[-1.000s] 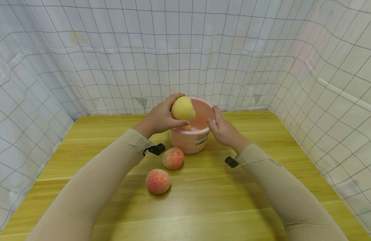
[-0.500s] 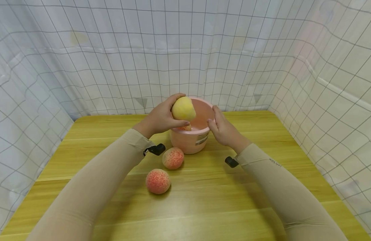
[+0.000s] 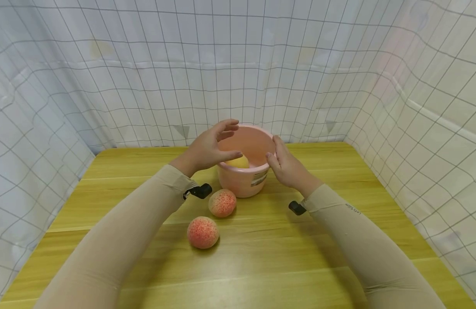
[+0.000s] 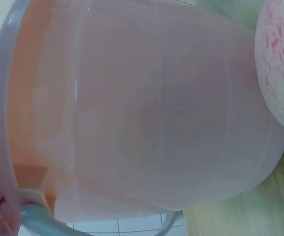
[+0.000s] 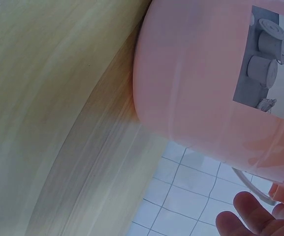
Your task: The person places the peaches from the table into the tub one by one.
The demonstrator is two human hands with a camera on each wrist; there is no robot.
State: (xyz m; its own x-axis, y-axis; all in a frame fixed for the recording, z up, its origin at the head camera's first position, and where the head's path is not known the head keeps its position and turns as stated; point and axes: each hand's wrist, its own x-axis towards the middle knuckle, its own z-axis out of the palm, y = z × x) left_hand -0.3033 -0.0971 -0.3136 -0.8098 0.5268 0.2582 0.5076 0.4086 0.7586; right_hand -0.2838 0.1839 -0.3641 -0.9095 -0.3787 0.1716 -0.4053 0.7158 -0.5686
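Observation:
A pink plastic bucket (image 3: pixel 242 182) stands upright on the table. Over its left rim, my left hand (image 3: pixel 207 148) is held with thumb and fingers spread apart and nothing between them. Beneath the thumb, a round yellow fruit (image 3: pixel 239 162) shows inside the bucket, partly hidden by the rim and thumb. My right hand (image 3: pixel 290 167) grips the bucket's right rim, thumb on the near side. In the right wrist view, fingers (image 5: pixel 250 214) appear beside the bucket's handle (image 5: pixel 255 187). Two red-speckled peaches, a farther one (image 3: pixel 222 203) and a nearer one (image 3: pixel 202 232), lie on the table.
The wooden table (image 3: pixel 269 266) is enclosed behind and at both sides by a white gridded curtain (image 3: pixel 238 64). A printed label (image 5: pixel 265 59) is stuck on the bucket's side. The farther peach lies close to the bucket's base.
My left hand has let go of the yellow fruit, which dropped into the bucket. The right hand, the bucket and the two peaches on the table stay in place.

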